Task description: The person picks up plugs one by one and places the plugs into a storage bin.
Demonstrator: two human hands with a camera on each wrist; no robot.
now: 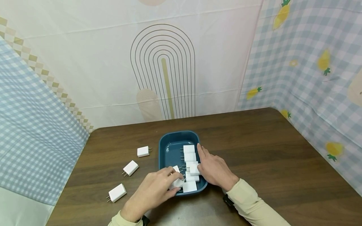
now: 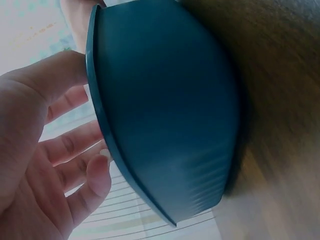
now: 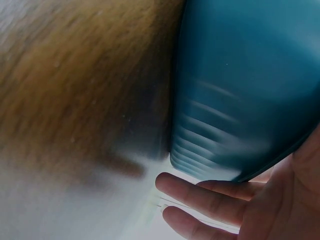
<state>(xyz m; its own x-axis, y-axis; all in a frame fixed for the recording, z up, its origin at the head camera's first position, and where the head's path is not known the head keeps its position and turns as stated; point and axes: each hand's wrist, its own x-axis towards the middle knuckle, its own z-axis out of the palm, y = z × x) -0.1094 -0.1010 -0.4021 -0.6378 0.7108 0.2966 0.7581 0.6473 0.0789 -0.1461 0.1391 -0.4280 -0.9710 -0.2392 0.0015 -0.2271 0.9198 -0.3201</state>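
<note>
Inside a blue tray lie several white plug-in chargers, most in a column along the right side with prongs to the left. My left hand reaches over the tray's near left rim and grips a white charger; its fingertips are hidden behind the wall in the left wrist view. Just beyond those fingers another charger shows partly. My right hand rests at the right rim, fingers extended along the outside. Its thumb side touches a charger lying over the column.
Left of the tray, three more white chargers lie apart on the brown wooden table: one far, one in the middle and one near. Patterned cloth hangs behind the table and at both sides.
</note>
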